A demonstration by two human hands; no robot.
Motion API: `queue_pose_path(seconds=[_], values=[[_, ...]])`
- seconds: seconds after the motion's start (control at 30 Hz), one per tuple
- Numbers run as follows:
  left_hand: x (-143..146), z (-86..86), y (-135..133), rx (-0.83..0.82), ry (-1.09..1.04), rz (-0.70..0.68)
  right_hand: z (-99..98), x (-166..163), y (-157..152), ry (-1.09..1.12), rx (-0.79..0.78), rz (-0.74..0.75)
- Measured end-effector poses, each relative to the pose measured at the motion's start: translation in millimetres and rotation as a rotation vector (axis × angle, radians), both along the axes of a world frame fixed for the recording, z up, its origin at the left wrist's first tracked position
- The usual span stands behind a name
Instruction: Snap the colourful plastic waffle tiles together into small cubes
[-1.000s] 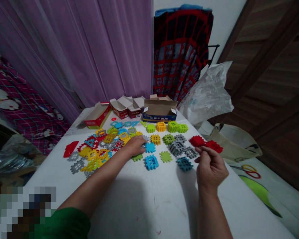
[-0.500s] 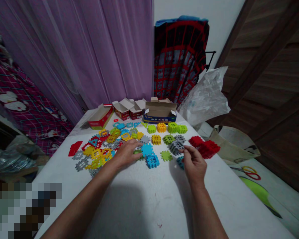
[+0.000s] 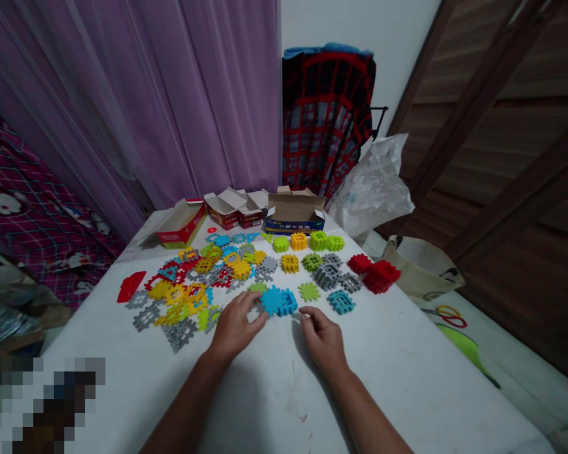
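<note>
Both hands rest on the white table, near its middle. The left hand, fingers loosely spread, touches the blue block piece; the right hand lies relaxed, empty, just beside it.

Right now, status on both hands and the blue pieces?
Left hand open, fingertips at the blue block pieces. Right hand open, empty, just short of them. Green flat piece and small blue block lie close behind.

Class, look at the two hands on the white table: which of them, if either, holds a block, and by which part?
The left hand touches the near-left edge of the blue block cluster with its fingertips; the right hand lies empty beside it.
</note>
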State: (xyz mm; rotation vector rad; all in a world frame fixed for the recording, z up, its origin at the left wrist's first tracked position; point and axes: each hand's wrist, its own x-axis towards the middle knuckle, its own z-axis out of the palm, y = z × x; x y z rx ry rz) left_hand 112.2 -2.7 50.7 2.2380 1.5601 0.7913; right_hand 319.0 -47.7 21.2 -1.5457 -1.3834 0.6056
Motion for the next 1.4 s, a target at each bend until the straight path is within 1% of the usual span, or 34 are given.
queue_pose_path(seconds=[0.17,0.3,0.57,0.77,0.93,1.0,1.1,1.2,1.27,1.33,1.4], values=[[8,-2.1,-1,0.046,0.05,-0.044,-7.9,0,4,0.069,-0.043,0.026],[13,0.3,-2,0.057,0.112,-0.07,-11.1,0,6,0.11,-0.026,0.053],[16,0.7,-2,0.089,0.158,-0.125,-8.7,-4,9,0.165,0.015,0.02],[17,1.4,-2,0.059,0.08,-0.122,-4.0,-5,10,0.189,0.033,0.022],[16,2.1,-1,-0.044,-0.094,-0.097,-5.5,-7,10,0.198,0.066,0.039],[16,3.2,-1,-0.104,-0.187,-0.077,-5.0,-6,9,0.145,0.146,0.009],[17,5.7,0,-0.217,-0.354,-0.002,0.5,-2,7,-0.08,0.374,-0.003],[17,10.5,1,-0.409,-0.516,0.025,8.3,2,4,-0.379,0.637,0.075],[15,15.0,1,-0.532,-0.591,0.013,11.5,2,3,-0.514,0.764,0.115],[14,20.0,1,-0.595,-0.636,0.009,12.4,1,3,-0.576,0.831,0.126],[13,24.4,1,-0.622,-0.659,0.007,11.8,0,3,-0.593,0.847,0.128]])
